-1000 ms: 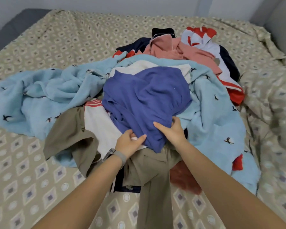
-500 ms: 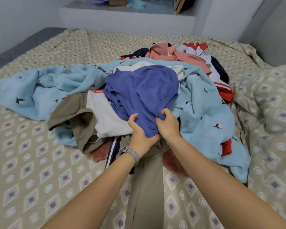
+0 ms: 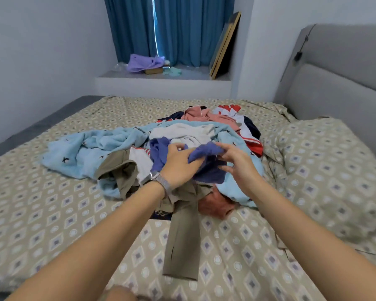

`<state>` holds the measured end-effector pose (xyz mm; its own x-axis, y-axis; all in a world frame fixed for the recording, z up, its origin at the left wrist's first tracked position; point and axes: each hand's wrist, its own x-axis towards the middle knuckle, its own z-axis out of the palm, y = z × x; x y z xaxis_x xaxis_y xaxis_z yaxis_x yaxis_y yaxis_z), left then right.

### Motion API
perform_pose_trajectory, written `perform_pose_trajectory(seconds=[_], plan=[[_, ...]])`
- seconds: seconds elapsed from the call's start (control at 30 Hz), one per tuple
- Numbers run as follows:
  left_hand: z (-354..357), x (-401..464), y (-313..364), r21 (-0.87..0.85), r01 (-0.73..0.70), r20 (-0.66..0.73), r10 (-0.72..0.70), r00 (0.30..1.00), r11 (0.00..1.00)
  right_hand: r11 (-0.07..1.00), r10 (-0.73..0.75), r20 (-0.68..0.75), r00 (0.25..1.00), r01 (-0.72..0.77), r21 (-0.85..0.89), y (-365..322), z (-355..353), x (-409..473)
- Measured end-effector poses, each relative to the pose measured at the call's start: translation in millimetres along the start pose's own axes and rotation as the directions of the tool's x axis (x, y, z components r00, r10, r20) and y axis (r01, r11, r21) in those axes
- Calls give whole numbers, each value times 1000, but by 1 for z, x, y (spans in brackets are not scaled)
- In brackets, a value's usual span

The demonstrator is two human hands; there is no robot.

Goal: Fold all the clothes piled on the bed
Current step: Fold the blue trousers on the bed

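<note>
A pile of clothes lies in the middle of the bed (image 3: 52, 213). On top is a blue-purple garment (image 3: 208, 168), bunched up and lifted a little off the pile. My left hand (image 3: 178, 165), with a watch on its wrist, grips the garment's left part. My right hand (image 3: 237, 161) pinches its upper right edge. Under it spread a light blue blanket with small bird prints (image 3: 91, 148), a white garment (image 3: 182, 131), olive-brown trousers (image 3: 182, 231), a pink garment (image 3: 204, 115) and a red-and-white garment (image 3: 228, 109).
A pillow (image 3: 326, 170) in the same patterned cover lies at the right, with a grey headboard (image 3: 339, 83) behind it. Beyond the bed a window ledge (image 3: 161, 76) carries a purple cloth and leaning frames (image 3: 224, 46) before blue curtains.
Both hands have gathered the blue-purple garment and raised it from the pile, uncovering the white garment. The view has tilted upward, showing the window and headboard.
</note>
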<state>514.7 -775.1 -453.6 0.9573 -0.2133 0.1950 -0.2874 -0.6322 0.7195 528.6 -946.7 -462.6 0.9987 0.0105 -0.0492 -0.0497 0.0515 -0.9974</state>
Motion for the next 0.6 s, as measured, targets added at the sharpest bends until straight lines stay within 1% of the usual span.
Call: perform_pose_trajectory(seconds=[0.03, 0.07, 0.1, 0.13, 0.17, 0.23, 0.3, 0.4, 0.43, 0.47, 0.5, 0.53, 0.57, 0.6], plan=[[-16, -2, 15, -114, 6, 32, -3, 999, 993, 996, -47, 22, 999, 49, -75, -6, -4, -7], [-32, -8, 33, -258, 24, 61, -8, 998, 966, 976, -90, 55, 994, 99, -192, -11, -7, -14], [-46, -15, 51, -398, 55, 94, -19, 995, 916, 934, -107, 89, 990, 131, -333, -13, -10, -20], [-60, -21, 67, -504, 75, 124, -13, 992, 860, 870, -104, 127, 986, 152, -468, -14, -12, -25], [-72, -28, 80, -566, 70, 143, 15, 990, 821, 810, -68, 161, 985, 149, -568, -15, -11, -32], [-97, -42, 100, -615, 23, 144, 84, 986, 788, 745, 5, 232, 973, 151, -650, -17, -9, -45], [-119, -52, 108, -643, 17, 164, 116, 980, 766, 772, 59, 307, 950, 152, -618, -24, -8, -61], [-150, -65, 108, -647, 3, 168, 139, 976, 763, 863, 128, 432, 893, 115, -493, -39, -12, -86], [-159, -69, 108, -647, 0, 153, 130, 980, 762, 914, 144, 472, 870, 66, -401, -44, -16, -91], [-168, -71, 104, -639, -16, 122, 122, 985, 769, 963, 140, 507, 850, 2, -270, -49, -20, -95], [-177, -74, 103, -628, -36, 89, 118, 989, 777, 989, 127, 541, 831, -64, -134, -58, -23, -100], [-186, -75, 100, -599, -65, 52, 120, 991, 798, 993, 109, 574, 812, -117, -23, -70, -25, -106], [-194, -78, 100, -554, -79, 16, 106, 994, 829, 988, 88, 598, 796, -145, 47, -82, -28, -110], [-200, -80, 100, -470, -108, -27, 107, 994, 876, 986, 67, 622, 780, -149, 80, -95, -29, -116]])
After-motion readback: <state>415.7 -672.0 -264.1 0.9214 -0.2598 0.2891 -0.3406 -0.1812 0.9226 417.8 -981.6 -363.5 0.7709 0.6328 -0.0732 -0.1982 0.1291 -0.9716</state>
